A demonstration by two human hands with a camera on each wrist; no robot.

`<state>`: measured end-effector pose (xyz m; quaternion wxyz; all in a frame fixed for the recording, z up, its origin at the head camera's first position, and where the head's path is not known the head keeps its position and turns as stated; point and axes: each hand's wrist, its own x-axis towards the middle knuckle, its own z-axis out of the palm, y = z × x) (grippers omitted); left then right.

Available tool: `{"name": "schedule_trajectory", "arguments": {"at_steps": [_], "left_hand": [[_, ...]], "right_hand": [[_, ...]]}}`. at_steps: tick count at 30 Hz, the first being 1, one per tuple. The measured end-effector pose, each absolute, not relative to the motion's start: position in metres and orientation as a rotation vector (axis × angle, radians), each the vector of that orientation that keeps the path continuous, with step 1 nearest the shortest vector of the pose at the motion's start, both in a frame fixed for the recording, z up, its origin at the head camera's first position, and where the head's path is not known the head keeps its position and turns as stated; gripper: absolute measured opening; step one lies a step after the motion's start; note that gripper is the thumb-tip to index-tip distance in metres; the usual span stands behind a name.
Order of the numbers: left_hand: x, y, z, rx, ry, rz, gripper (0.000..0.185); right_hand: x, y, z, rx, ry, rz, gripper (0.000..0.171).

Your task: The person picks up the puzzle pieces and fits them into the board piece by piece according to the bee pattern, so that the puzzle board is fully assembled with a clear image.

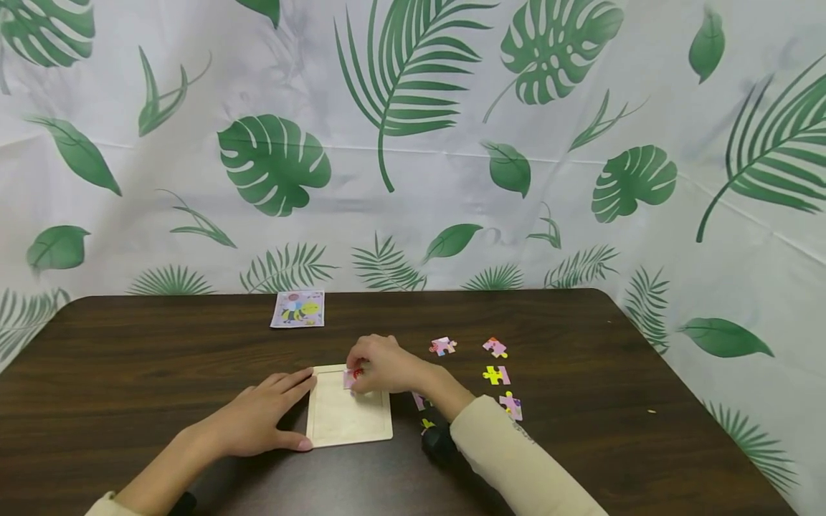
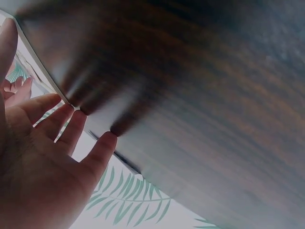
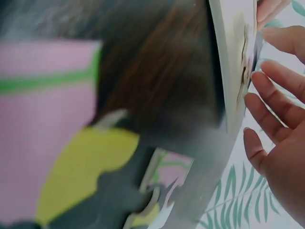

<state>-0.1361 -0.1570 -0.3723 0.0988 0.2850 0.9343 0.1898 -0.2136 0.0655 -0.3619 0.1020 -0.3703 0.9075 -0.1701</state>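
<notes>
Your left hand (image 1: 258, 419) lies flat, fingers straight, steadying the puzzle tray (image 1: 349, 423) at lower centre, so your right hand (image 1: 381, 365) can pinch a puzzle piece (image 1: 351, 377) into its upper right corner.

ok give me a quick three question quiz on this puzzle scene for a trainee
1. True or false: the left hand lies flat against the left edge of the puzzle tray.
2. Which corner of the tray is the right hand putting a puzzle piece into? A top right B bottom left C top left
3. Fill in: the picture card lies at the ___ edge of the table.

Key: 1 true; 2 A; 3 far
</notes>
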Motion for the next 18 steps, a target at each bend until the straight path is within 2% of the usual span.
{"name": "schedule_trajectory", "arguments": {"at_steps": [7,18], "left_hand": [[-0.1358,-0.1566,-0.3719,0.839,2.758,0.559,0.090],[-0.1353,-0.1565,-0.3712,0.835,2.755,0.563,0.089]], "right_hand": [[-0.2125,0.0719,-0.3623,-1.031,2.689,-0.453,0.022],[-0.2123,0.0691,-0.3642,-1.056,2.709,-0.408,0.019]]}}
